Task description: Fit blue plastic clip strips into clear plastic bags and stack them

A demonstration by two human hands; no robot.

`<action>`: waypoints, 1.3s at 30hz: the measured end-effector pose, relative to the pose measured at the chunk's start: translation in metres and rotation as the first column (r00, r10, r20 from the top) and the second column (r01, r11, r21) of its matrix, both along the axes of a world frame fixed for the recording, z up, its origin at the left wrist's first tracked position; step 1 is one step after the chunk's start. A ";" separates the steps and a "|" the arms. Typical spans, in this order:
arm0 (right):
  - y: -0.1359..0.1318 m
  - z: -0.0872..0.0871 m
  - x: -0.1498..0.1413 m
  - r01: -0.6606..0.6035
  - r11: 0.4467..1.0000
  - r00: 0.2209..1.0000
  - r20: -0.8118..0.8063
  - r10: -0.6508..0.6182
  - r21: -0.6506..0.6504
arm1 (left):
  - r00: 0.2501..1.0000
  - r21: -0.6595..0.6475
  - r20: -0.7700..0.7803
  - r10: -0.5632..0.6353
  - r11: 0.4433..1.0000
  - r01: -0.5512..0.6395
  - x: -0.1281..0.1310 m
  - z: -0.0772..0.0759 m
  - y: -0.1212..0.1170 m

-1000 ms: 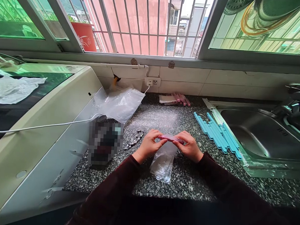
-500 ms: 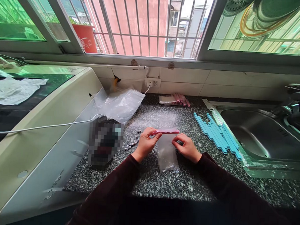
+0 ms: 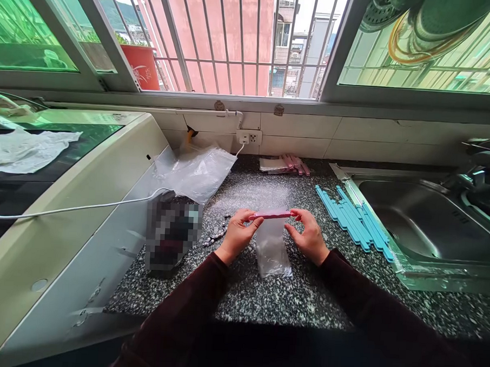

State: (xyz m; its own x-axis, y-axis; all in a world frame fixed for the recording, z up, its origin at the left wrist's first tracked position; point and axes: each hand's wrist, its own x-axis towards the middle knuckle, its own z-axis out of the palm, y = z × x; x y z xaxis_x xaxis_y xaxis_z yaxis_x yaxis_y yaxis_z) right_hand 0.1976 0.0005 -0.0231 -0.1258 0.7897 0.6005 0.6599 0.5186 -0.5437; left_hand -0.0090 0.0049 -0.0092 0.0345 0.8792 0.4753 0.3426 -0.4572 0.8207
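Note:
A pink bag clip [image 3: 273,215] lies across the upper part of a clear plastic bag [image 3: 273,255], whose lower end hangs over the speckled counter. My left hand [image 3: 239,232] pinches the clip's left end between thumb and fingers. At the right end, the index fingertip of my right hand [image 3: 310,236] touches the clip, while its thumb stands apart below, beside the bag. A short edge of plastic shows above the clip.
Several blue clips [image 3: 351,218] lie beside the sink [image 3: 430,213]. Pink clips [image 3: 296,164] on small bags rest near the wall. At left are a larger plastic bag [image 3: 200,173], a beaded string [image 3: 215,237], a blurred dark object [image 3: 171,237] and a white cable [image 3: 85,206].
My right hand let go of the clip and drew back, then came up to touch its right end. The clip turned more level, and the bag's lower end swung right.

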 end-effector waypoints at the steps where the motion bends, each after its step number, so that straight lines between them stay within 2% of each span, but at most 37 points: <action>1: 0.000 0.001 0.000 -0.012 0.999 1.000 0.029 0.011 0.035 | 1.000 -0.007 -0.002 -0.010 1.000 0.010 0.000 0.001 0.000; 6: -0.002 0.007 0.000 -0.014 0.994 0.981 0.191 -0.007 0.112 | 0.999 -0.078 0.037 -0.031 0.996 0.034 0.001 0.001 -0.002; 10: -0.003 0.011 0.001 -0.001 0.991 0.943 0.330 -0.045 0.137 | 0.987 -0.204 0.152 -0.056 0.975 0.087 0.002 -0.002 0.000; 12: -0.003 0.014 0.002 -0.004 0.983 0.921 0.383 -0.068 0.185 | 0.968 -0.282 0.235 -0.091 0.947 0.157 0.004 -0.003 0.002; 15: 0.000 0.022 0.003 -0.001 0.970 0.896 0.432 -0.107 0.243 | 0.922 -0.366 0.336 -0.194 0.875 0.318 0.006 -0.003 0.005; 18: 0.008 0.031 0.007 0.023 0.966 0.880 0.453 -0.141 0.257 | 0.881 -0.475 0.358 -0.308 0.753 0.456 0.010 0.000 0.011; 21: 0.023 0.038 0.015 0.064 0.972 0.863 0.476 -0.168 0.227 | 0.871 -0.587 0.364 -0.330 0.645 0.489 0.013 0.007 0.021; 23: 0.036 0.041 0.021 0.102 0.976 0.849 0.494 -0.186 0.191 | 0.881 -0.630 0.378 -0.284 0.618 0.469 0.016 0.013 0.031; 26: 0.057 0.045 0.029 0.185 0.974 0.821 0.524 -0.226 0.131 | 0.913 -0.663 0.353 -0.205 0.633 0.399 0.020 0.023 0.053; 30: 0.085 0.053 0.035 0.312 0.948 0.759 0.583 -0.291 0.067 | 0.968 -0.633 0.213 -0.131 0.736 0.239 0.025 0.032 0.090; 33: 0.103 0.059 0.037 0.383 0.923 0.705 0.634 -0.318 0.036 | 0.981 -0.585 0.181 -0.071 0.794 0.165 0.028 0.036 0.118; 39: 0.136 0.064 0.041 0.462 0.887 0.636 0.695 -0.336 0.005 | 0.991 -0.525 0.134 0.018 0.849 0.056 0.033 0.042 0.163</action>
State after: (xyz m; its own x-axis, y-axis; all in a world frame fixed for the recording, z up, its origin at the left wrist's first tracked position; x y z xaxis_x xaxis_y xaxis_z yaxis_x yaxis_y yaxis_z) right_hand 0.2385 0.1365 0.0405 -0.0863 0.9332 0.3487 0.9954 0.0658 0.0703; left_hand 0.0244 0.1682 0.0329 0.0247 0.9980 -0.0575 0.2127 0.0510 0.9758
